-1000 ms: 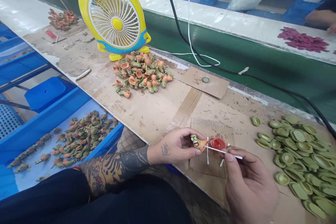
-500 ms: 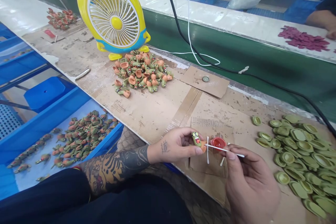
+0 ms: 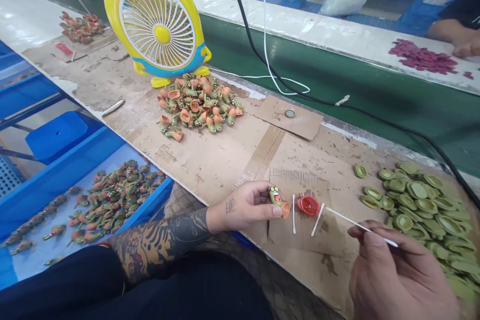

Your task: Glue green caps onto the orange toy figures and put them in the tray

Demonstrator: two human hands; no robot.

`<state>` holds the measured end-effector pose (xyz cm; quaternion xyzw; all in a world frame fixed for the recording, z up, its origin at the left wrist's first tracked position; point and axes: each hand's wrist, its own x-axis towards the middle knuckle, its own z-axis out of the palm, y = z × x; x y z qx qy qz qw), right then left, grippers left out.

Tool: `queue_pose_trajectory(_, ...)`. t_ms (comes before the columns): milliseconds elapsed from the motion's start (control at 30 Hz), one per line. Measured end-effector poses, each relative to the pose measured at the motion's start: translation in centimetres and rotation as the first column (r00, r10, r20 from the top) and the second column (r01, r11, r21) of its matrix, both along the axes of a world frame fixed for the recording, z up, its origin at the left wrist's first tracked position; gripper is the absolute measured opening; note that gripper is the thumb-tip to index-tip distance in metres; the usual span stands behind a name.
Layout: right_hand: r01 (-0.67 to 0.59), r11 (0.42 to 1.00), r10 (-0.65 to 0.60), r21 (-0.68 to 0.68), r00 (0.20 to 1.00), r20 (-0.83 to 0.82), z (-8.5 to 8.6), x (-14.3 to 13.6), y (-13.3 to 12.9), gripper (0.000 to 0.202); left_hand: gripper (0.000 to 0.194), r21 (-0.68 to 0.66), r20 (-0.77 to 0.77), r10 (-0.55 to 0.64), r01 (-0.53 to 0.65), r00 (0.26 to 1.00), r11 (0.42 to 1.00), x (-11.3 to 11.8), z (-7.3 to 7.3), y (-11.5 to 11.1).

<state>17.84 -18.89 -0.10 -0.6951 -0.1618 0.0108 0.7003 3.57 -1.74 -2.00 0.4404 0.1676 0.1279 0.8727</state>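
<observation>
Between the thumb and fingers of my left hand [image 3: 243, 207] is a small green and orange toy figure [image 3: 276, 197] with yellow eyes and a red mouth. My right hand [image 3: 399, 270] pinches a white cotton swab [image 3: 356, 223], its tip pointing left, apart from the figure. On the cardboard between my hands stands a small red dish [image 3: 308, 205] holding red liquid. One cotton swab [image 3: 294, 215] lies to the left of the dish and another swab [image 3: 317, 220] to its right. Many hollow green oval pieces [image 3: 425, 205] are heaped beyond my right hand.
A yellow fan [image 3: 161, 35] stands behind a pile of green and orange figures [image 3: 198, 105]. More figures fill a blue tray [image 3: 150, 205] at lower left. A black cable [image 3: 375, 115] runs along the back. Across the barrier, a person's hand [image 3: 467, 42] is near purple pieces [image 3: 422, 56].
My right hand has drawn the swab away from the figure, to the right past the dish. My left hand still holds the figure, now turned slightly. The view has shifted slightly.
</observation>
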Motion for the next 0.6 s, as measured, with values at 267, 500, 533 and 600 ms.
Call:
queue_pose_trajectory(267, 0.093, 0.844, 0.036, -0.529, 0.973, 0.228, -3.8, 1.7, -4.2, 0.028, 0.044, 0.096, -0.034, -0.015, 0.019, 0.999, 0.995, -0.2, 0.0, -0.1)
queue_pose_trajectory(500, 0.157, 0.683, 0.158, -0.713, 0.922, 0.354, -3.0, 4.5, -6.3, 0.038, 0.039, 0.136, 0.021, -0.025, 0.022, 0.999, 0.991, 0.0, 0.2, -0.1)
queue_pose_trajectory(533, 0.225, 0.607, 0.151, -0.762, 0.909, 0.389, -2.8, 5.5, -6.6, 0.04, 0.039, 0.135, 0.025, -0.025, 0.021, 0.999, 0.991, 0.0, 0.2, -0.1)
queue_pose_trajectory(600, 0.3, 0.447, 0.254, -0.843, 0.861, 0.441, -2.5, 7.4, -7.1, 0.046, 0.04, 0.134, 0.022, -0.025, 0.021, 0.999, 0.991, 0.0, 0.2, -0.1)
